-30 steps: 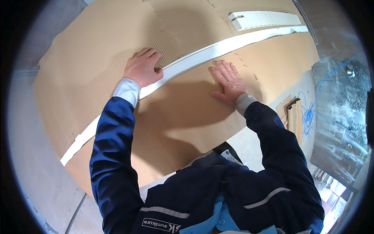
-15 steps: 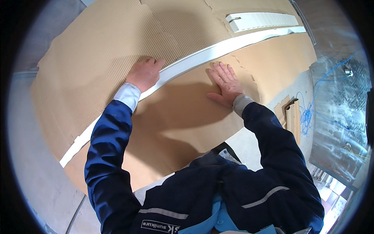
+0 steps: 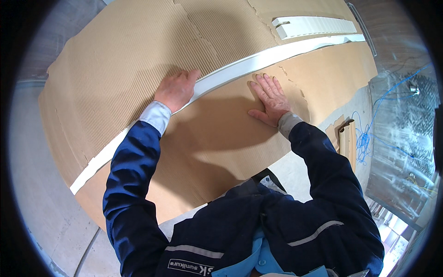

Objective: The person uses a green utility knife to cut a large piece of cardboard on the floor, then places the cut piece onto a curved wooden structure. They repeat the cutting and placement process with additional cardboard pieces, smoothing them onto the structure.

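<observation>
A long white strip (image 3: 235,69) runs in a curve across brown cardboard, between a ribbed sheet (image 3: 120,64) on its far side and a smooth sheet (image 3: 217,122) on its near side. My left hand (image 3: 176,90) is closed at the strip, its fingers curled down by the ribbed sheet's edge. What lies under those fingers is hidden. Palm down, my right hand (image 3: 271,100) rests flat on the smooth sheet with fingers spread, just on the near side of the strip.
A flat white slotted piece (image 3: 316,27) lies on the cardboard at the far right. Beyond the right edge are a folded brown cardboard piece (image 3: 348,141), a tangle of blue cord (image 3: 363,141) and a scuffed metal sheet (image 3: 401,138). Grey floor (image 3: 50,217) shows at the left.
The whole view has shifted slightly, with the cardboard and strip appearing a little further right. Both hands keep nearly the same places and shapes on the cardboard.
</observation>
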Demonstrator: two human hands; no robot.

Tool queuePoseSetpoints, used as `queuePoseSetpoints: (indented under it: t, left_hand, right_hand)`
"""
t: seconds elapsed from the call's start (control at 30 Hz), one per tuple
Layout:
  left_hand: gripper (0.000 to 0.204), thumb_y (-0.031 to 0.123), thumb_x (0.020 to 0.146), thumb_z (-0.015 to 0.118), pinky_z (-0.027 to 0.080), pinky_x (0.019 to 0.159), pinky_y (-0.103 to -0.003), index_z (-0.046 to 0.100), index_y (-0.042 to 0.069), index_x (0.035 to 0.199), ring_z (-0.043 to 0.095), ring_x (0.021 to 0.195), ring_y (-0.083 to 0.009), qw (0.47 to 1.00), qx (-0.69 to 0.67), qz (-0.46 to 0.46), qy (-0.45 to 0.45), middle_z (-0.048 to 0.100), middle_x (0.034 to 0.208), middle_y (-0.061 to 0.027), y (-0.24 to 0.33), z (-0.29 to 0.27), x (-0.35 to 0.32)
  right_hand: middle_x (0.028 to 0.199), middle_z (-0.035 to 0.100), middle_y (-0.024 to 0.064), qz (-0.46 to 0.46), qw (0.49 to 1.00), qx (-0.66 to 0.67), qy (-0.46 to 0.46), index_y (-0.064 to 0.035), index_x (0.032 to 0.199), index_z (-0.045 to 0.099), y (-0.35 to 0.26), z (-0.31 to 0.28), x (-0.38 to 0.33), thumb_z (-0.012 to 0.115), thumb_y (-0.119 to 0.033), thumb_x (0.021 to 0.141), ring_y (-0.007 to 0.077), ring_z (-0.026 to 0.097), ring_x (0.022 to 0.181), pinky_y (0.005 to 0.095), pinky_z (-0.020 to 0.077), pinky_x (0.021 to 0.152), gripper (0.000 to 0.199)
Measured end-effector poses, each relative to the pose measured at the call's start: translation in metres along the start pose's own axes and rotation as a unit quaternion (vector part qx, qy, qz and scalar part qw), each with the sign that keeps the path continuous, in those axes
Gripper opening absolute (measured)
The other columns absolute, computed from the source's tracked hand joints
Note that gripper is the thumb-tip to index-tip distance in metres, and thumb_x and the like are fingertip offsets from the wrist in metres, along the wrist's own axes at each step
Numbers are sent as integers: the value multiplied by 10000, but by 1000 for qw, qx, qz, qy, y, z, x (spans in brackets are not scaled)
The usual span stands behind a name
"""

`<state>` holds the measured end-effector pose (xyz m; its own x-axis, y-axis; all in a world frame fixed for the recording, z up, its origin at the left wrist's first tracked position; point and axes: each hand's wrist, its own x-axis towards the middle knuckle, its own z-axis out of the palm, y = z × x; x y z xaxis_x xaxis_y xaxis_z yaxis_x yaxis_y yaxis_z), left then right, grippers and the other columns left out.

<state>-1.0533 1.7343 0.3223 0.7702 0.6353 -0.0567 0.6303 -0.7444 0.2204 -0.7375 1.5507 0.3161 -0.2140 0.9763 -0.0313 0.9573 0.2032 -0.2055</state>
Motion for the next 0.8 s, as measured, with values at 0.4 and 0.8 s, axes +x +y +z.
queuePoseSetpoints:
  t: [0.4,0.8]
  left_hand:
    - [451,350,976,628,422,1142,-441,587,168,1387,463,1408,-290,997,17,13,70,547,1485,-59,12,16,24]
    - [767,493,998,537,106,1258,-605,354,16,1569,219,1552,-421,997,-20,25,76,336,1624,-259,156,44,-33]
  right_hand:
    - [1666,307,135,14,1000,6,-22,-208,1609,333,2,1,0,745,-576,832,353,203,1570,515,119,1287,954]
    - [1685,267,151,-12,1000,17,-8,-152,1608,342,6,-4,-4,688,-592,873,351,200,1572,516,110,1291,924]
